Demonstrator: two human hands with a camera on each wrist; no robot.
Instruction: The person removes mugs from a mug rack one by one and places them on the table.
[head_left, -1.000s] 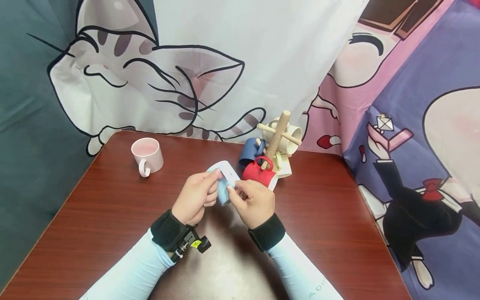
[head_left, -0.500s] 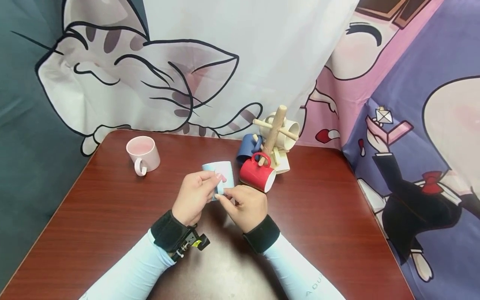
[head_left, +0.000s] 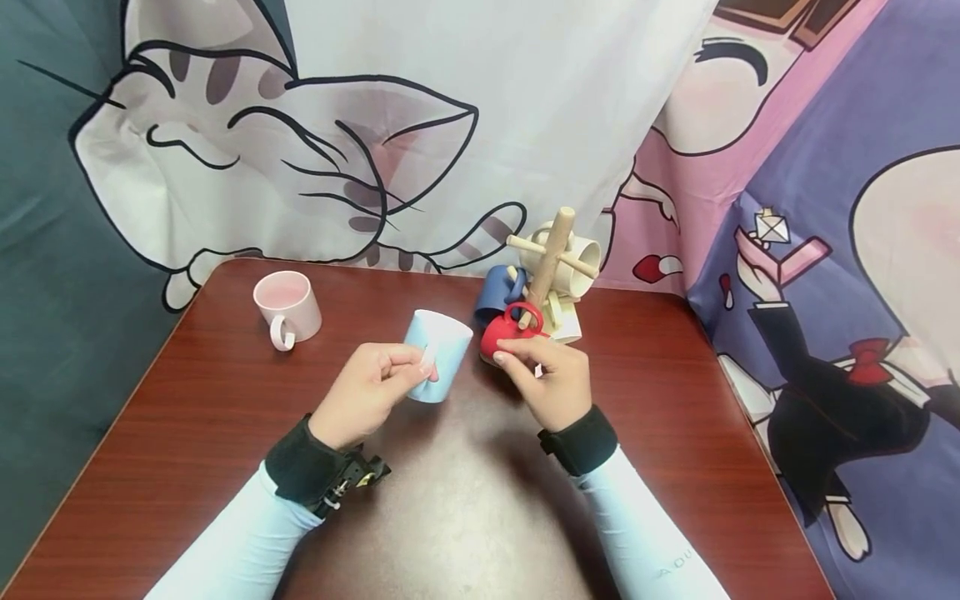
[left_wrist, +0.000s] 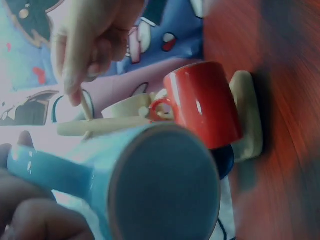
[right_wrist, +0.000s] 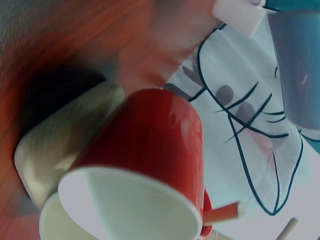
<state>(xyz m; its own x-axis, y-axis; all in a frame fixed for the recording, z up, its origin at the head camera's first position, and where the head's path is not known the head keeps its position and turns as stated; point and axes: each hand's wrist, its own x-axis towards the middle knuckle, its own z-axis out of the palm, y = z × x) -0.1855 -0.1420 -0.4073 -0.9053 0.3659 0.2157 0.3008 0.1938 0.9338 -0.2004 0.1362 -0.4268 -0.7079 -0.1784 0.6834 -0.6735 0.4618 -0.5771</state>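
My left hand (head_left: 363, 392) pinches the handle of a light blue mug (head_left: 452, 350), held tilted above the table. In the left wrist view the mug's base (left_wrist: 165, 185) faces the camera. My right hand (head_left: 555, 387) holds nothing; its fingers are loosely curled in front of a red mug (head_left: 498, 332). Whether they touch it I cannot tell. That red mug hangs by its handle on a peg of a wooden mug tree (head_left: 555, 258). The right wrist view shows the red mug (right_wrist: 150, 135) close up, without my right hand.
A blue mug (head_left: 493, 293) and cream mugs, one high (head_left: 581, 268) and one low (head_left: 567, 323), also hang on the tree. On the brown table (head_left: 187, 433), a pink mug (head_left: 296, 308) stands at the back left. Printed cloth (head_left: 585, 108) hangs behind the table.
My right hand has let go of the light blue mug and moved right, to the red mug. The light blue mug has turned in my left hand, which has shifted slightly left.
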